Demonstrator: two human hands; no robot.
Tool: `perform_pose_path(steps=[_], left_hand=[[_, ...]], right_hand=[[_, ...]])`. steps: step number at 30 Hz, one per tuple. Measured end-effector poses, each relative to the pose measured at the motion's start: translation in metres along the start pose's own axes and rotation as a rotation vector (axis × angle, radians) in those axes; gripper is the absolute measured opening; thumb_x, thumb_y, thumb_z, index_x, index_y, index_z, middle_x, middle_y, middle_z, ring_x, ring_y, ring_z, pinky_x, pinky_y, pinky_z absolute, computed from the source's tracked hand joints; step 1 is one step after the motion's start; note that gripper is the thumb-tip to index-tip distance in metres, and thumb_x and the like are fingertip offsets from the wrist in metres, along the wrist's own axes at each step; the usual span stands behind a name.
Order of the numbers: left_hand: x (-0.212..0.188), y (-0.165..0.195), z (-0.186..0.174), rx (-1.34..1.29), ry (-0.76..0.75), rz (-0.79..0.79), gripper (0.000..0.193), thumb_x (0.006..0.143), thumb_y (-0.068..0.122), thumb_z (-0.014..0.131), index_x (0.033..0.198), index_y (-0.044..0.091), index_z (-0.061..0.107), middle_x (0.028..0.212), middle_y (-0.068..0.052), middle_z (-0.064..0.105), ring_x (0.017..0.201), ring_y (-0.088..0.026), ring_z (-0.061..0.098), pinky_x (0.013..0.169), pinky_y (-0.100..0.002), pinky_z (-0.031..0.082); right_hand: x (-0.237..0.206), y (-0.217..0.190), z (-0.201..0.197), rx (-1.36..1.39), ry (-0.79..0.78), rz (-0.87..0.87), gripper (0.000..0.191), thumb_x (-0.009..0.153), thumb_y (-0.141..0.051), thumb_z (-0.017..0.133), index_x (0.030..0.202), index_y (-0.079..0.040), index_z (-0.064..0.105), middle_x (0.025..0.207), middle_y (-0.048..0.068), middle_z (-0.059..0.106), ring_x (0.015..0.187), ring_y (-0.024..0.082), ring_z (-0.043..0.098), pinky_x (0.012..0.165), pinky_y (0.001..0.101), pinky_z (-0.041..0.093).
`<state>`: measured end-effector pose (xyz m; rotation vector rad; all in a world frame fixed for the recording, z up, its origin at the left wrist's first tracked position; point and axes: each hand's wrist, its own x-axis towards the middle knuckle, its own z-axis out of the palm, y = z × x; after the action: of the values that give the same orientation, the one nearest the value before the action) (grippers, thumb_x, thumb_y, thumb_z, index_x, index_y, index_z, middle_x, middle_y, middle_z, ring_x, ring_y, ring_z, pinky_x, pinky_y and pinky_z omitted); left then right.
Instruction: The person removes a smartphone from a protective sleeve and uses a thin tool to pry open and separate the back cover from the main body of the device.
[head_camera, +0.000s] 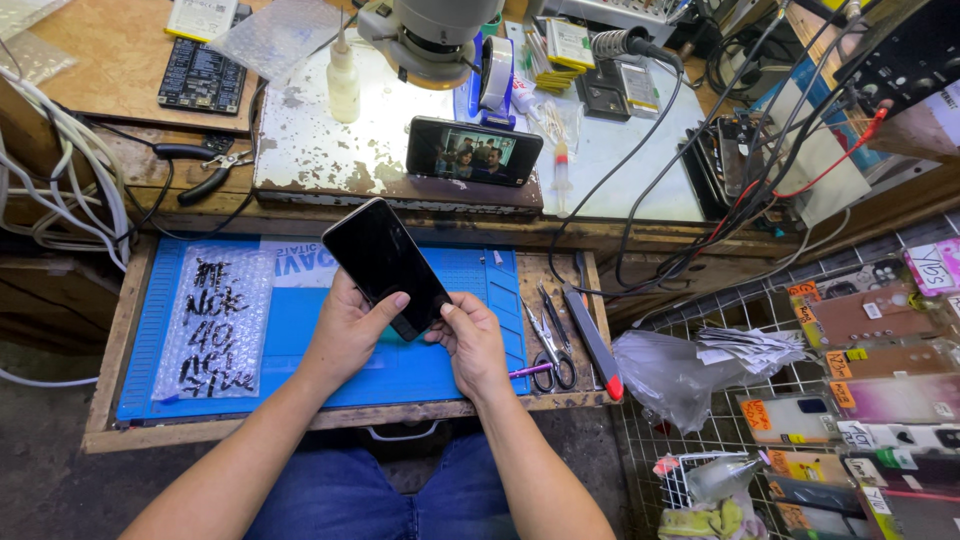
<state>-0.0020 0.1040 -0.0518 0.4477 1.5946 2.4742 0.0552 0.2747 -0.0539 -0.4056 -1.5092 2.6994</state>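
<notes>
The left hand (350, 325) grips the near end of a black phone (385, 265), thumb pressed across its dark glass, fingers curled behind. The right hand (470, 335) pinches the phone's near right corner between thumb and forefinger. The phone is held tilted above the blue mat (300, 330), its far end pointing left and away.

To handle it well, I judge the grip should stay on the edges, not the glass, with the phone kept low over the mat in case it slips.

Right of the hands lie scissors (550, 350) and a red-tipped knife (595, 345). Left on the mat lies a bubble-wrap bag (215, 325) with black scrawl; its contents cannot be told. Far right, a wire basket (700, 470) holds a plastic bag (670, 375), paper slips and phone cases (880, 390). A second phone (473, 152) stands propped on the far bench.
</notes>
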Motion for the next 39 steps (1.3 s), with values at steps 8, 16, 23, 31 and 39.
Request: perform_pose_path(steps=[8,16,23,31,39], left_hand=[[0.001,0.0,-0.003,0.057,0.04,0.014,0.039,0.096,-0.002,0.07,0.13,0.002,0.05,0.118,-0.007,0.067,0.11,-0.013,0.064,0.095,-0.03,0.053],[0.0,0.003,0.001,-0.008,0.001,-0.005,0.046,0.093,-0.002,0.069,0.134,0.005,0.048,0.121,-0.004,0.064,0.112,-0.012,0.063,0.097,-0.029,0.053],[0.0,-0.001,-0.001,0.033,0.001,0.008,0.045,0.094,-0.003,0.069,0.133,0.004,0.049,0.122,-0.005,0.064,0.112,-0.013,0.063,0.097,-0.03,0.053],[0.0,-0.001,0.0,0.013,0.007,0.01,0.045,0.094,-0.002,0.069,0.133,0.004,0.049,0.122,-0.005,0.064,0.113,-0.012,0.062,0.098,-0.03,0.053],[-0.002,0.003,0.002,0.027,0.002,-0.015,0.046,0.093,-0.001,0.07,0.133,0.004,0.049,0.121,-0.005,0.064,0.112,-0.013,0.063,0.097,-0.03,0.053]], right_hand=[[-0.002,-0.003,0.002,-0.023,-0.01,0.013,0.018,0.098,-0.005,0.054,0.11,-0.001,0.067,0.097,0.007,0.073,0.082,0.014,0.068,0.076,0.0314,0.057],[0.001,0.003,-0.006,0.007,0.007,0.011,0.015,0.101,-0.007,0.055,0.106,-0.001,0.067,0.091,0.007,0.072,0.079,0.015,0.067,0.075,0.0317,0.057],[0.003,0.005,-0.008,0.034,-0.004,0.012,0.014,0.102,-0.008,0.056,0.106,-0.001,0.067,0.089,0.008,0.071,0.076,0.015,0.066,0.073,0.0315,0.056],[0.001,0.002,-0.006,0.022,-0.02,0.018,0.015,0.099,-0.006,0.054,0.104,-0.001,0.067,0.091,0.007,0.072,0.078,0.015,0.068,0.075,0.0318,0.057],[-0.002,0.001,-0.005,0.014,-0.002,0.006,0.013,0.101,-0.009,0.057,0.104,-0.001,0.067,0.089,0.008,0.072,0.076,0.015,0.067,0.074,0.0318,0.057]])
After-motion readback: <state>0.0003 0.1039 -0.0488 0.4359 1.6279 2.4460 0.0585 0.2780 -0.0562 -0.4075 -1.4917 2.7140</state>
